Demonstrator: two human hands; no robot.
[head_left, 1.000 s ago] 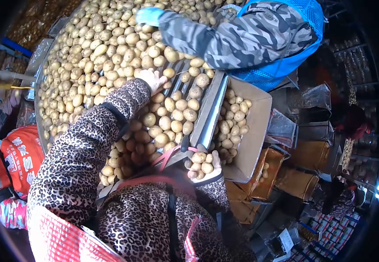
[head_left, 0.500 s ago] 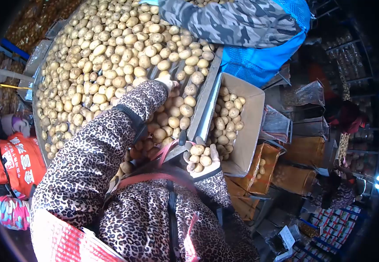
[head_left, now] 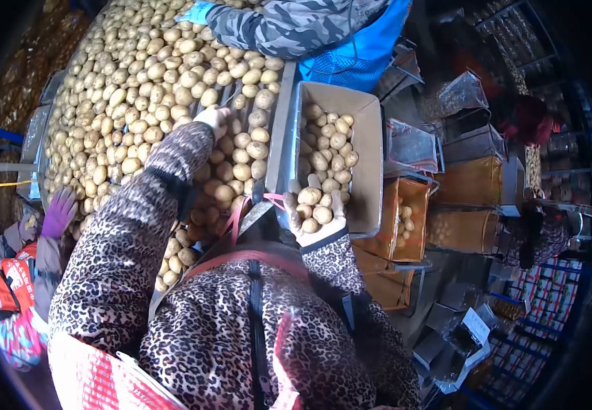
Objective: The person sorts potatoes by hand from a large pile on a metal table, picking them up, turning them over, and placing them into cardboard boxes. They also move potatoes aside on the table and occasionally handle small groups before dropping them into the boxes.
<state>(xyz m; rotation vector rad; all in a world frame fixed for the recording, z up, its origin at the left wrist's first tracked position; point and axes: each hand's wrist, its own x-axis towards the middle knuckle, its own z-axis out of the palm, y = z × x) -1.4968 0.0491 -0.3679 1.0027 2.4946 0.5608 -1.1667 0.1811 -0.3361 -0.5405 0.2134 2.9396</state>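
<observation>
My left hand (head_left: 214,117), in a pale glove, reaches over the slatted sorting table (head_left: 284,116). Its fingers are bent together, and a thin pale strand shows just beyond the fingertips; what they hold, if anything, I cannot tell. Loose potatoes (head_left: 163,89) lie all around that hand. Palm up, my right hand (head_left: 318,232) is cupped around several small potatoes (head_left: 316,207), its gloved fingers curled up about them. It is close to the near end of a cardboard box (head_left: 368,164) that holds more potatoes (head_left: 330,154).
Across the table another person's gloved hand (head_left: 197,12) rests on the potatoes. At the left, a purple-gloved hand (head_left: 60,212) of a second person is at the table edge. Orange-lined crates (head_left: 405,236) stand right of the box. A pink strap (head_left: 275,199) is tied at the table corner.
The view has shifted, so table and box appear further left. My left hand stays over the slats; my right still cups the potatoes. The purple-gloved hand has come up to the table edge.
</observation>
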